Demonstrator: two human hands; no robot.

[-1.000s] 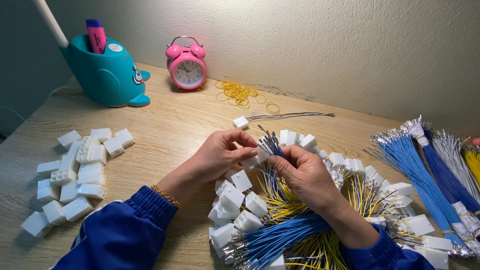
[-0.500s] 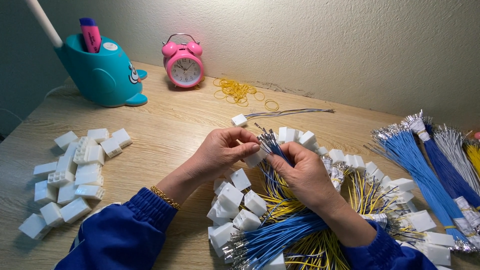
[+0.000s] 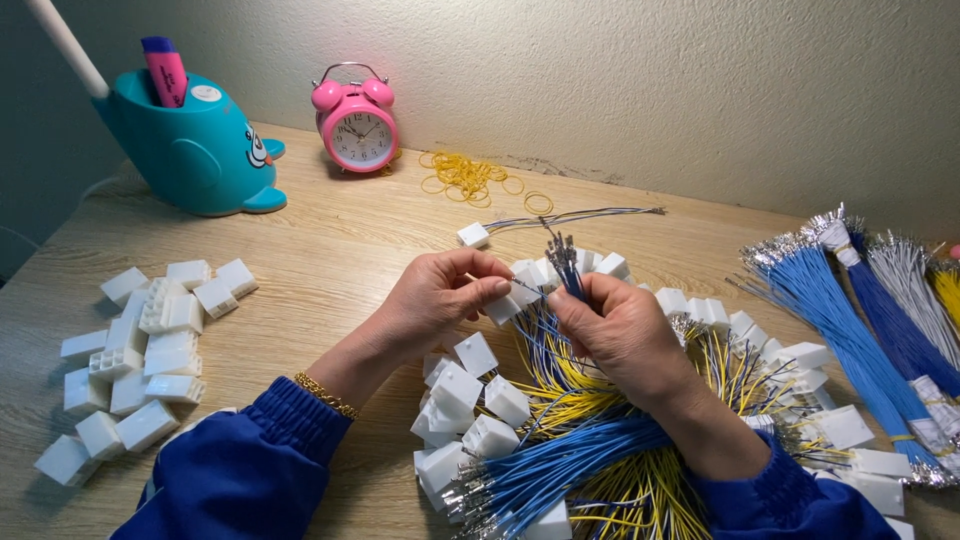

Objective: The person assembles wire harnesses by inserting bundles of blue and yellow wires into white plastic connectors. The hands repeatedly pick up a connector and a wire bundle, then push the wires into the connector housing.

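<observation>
Nearest, a heap of wired connectors (image 3: 600, 450) is lying on the wooden table (image 3: 330, 260). Above it, the right hand (image 3: 625, 335) is clenching a bundle of dark blue wires (image 3: 565, 265) upright, while the left hand (image 3: 440, 300) is pinching one white connector housing (image 3: 503, 305) just beside it. Farther back, a pink alarm clock (image 3: 357, 125) is standing.

I count one pink alarm clock (image 3: 356, 128), one teal whale-shaped pen holder (image 3: 190, 150) holding one pink marker (image 3: 165, 70), and about fifteen loose white connector housings (image 3: 140, 350) at left.
</observation>
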